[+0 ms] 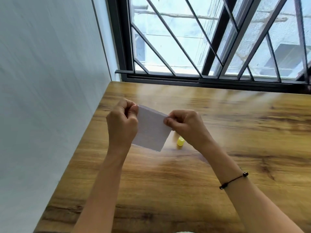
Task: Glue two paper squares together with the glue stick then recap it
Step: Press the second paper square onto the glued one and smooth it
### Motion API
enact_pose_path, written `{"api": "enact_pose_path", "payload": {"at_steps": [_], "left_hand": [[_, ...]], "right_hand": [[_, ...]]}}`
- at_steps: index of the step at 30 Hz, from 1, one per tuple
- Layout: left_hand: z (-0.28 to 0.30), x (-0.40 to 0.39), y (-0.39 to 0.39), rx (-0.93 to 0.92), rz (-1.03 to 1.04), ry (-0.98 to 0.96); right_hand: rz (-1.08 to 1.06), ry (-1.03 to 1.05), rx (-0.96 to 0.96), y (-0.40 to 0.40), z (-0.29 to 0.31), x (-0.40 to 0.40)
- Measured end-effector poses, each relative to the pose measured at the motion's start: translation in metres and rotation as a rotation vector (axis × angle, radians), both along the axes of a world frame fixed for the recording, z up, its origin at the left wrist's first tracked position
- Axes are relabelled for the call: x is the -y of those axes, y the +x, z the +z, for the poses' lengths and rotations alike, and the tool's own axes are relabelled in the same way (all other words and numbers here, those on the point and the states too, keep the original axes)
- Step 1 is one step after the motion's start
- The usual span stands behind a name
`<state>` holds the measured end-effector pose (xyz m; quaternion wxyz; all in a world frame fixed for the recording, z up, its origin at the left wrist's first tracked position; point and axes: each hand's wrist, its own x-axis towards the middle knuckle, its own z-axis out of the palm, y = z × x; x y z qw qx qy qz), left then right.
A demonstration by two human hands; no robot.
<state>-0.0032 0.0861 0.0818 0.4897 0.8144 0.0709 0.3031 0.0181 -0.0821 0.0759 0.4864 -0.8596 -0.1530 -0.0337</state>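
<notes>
A white paper square [151, 130] hangs in the air above the wooden table [235, 148], tilted toward me. My left hand [122, 123] pinches its upper left corner and my right hand [186, 126] pinches its upper right corner. Whether it is one sheet or two pressed together I cannot tell. A small yellow glue stick piece [180, 142] lies on the table just below my right hand, partly hidden by the wrist; I cannot tell if it is the cap or the stick.
The table's left edge [74, 157] runs along a pale wall [42, 98]. A barred window [202, 39] stands behind the table's far edge. A black cord bracelet [234, 180] is on my right wrist.
</notes>
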Motion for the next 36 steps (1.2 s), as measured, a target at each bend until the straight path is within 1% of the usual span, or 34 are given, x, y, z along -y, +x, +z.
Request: {"api": "enact_pose_path", "payload": {"at_steps": [4, 6, 7, 8, 9, 10, 12, 13, 15, 18, 20, 23, 27, 32, 36], "left_hand": [[-0.006, -0.002, 0.005, -0.089, -0.011, -0.181], [-0.007, -0.001, 0.005, -0.134, -0.011, -0.178], [-0.005, -0.001, 0.003, -0.113, 0.006, -0.11], [-0.002, -0.001, 0.001, -0.062, 0.017, 0.0], [0.0, -0.001, 0.0, -0.006, -0.025, 0.125], [0.003, 0.0, -0.001, 0.032, -0.107, 0.249], [0.007, 0.003, -0.003, 0.038, -0.302, 0.436], [0.008, 0.006, -0.004, 0.026, -0.368, 0.493], [0.007, 0.009, -0.005, 0.005, -0.43, 0.542], [0.005, 0.011, -0.005, -0.015, -0.416, 0.56], [0.005, 0.011, -0.004, -0.015, -0.383, 0.535], [0.007, 0.015, -0.004, -0.014, -0.316, 0.443], [0.009, 0.008, -0.004, 0.007, -0.223, 0.32], [-0.004, 0.0, -0.002, -0.093, -0.142, 0.177], [-0.026, -0.005, -0.001, -0.209, -0.165, -0.078]], "right_hand": [[-0.091, 0.269, -0.06, 0.001, 0.0, 0.0], [-0.114, 0.279, -0.048, 0.002, 0.001, -0.001], [-0.116, 0.225, -0.027, 0.003, 0.001, -0.001], [-0.11, 0.142, 0.004, 0.004, 0.001, -0.001], [-0.095, 0.049, 0.041, 0.004, 0.003, -0.001], [-0.071, -0.036, 0.072, 0.003, 0.004, -0.001], [-0.001, -0.149, 0.116, 0.001, 0.007, -0.004], [0.029, -0.183, 0.141, 0.0, 0.009, -0.006], [0.056, -0.232, 0.2, -0.003, 0.013, -0.009], [0.084, -0.283, 0.255, -0.005, 0.02, -0.009], [0.098, -0.288, 0.261, -0.007, 0.023, -0.009], [0.06, -0.242, 0.258, -0.009, 0.024, -0.01], [0.005, -0.221, 0.197, -0.014, 0.011, -0.003], [-0.066, -0.171, 0.142, -0.018, -0.003, 0.006], [-0.14, -0.064, 0.092, -0.015, -0.009, 0.006]]}}
